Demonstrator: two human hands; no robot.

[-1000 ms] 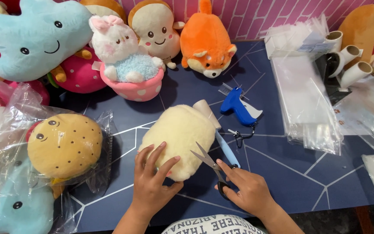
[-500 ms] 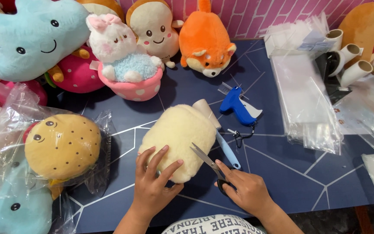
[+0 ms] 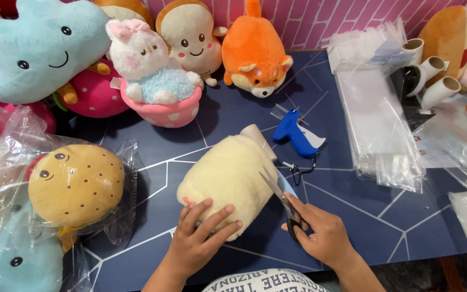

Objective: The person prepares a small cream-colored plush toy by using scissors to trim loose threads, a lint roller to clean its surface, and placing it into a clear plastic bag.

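Fingers (image 3: 212,213) of the left hand (image 3: 193,246) spread flat over the near end of the cream plush toy (image 3: 225,181), pressing it down onto the dark blue table (image 3: 352,216). Fingers (image 3: 305,208) of the right hand (image 3: 325,238) curled through the handles of the scissors (image 3: 278,193), blades parted and angled up against the toy's right flank, tips touching or just short of the fabric; cannot tell which. Cream plush toy lying on its side at the middle of the table, directly ahead, a rolled stub at its far end. Soft, light and squashy by the look of it, likely to dent under pressure and to roll or slide on the smooth surface unless pinned; best held broadly across the body with a flat palm, as now, well apart from the blades, or pinched at a seam where the pile is thin. Blue tagging gun (image 3: 295,135) just beyond the toy, a small black loop hanging near it. Burger plush (image 3: 74,184) in a clear bag at the left, pink cup with a white bunny (image 3: 155,89) behind, orange fox plush (image 3: 255,51) farther back. Stack of clear plastic bags (image 3: 377,130) to the right, well apart from both hands.
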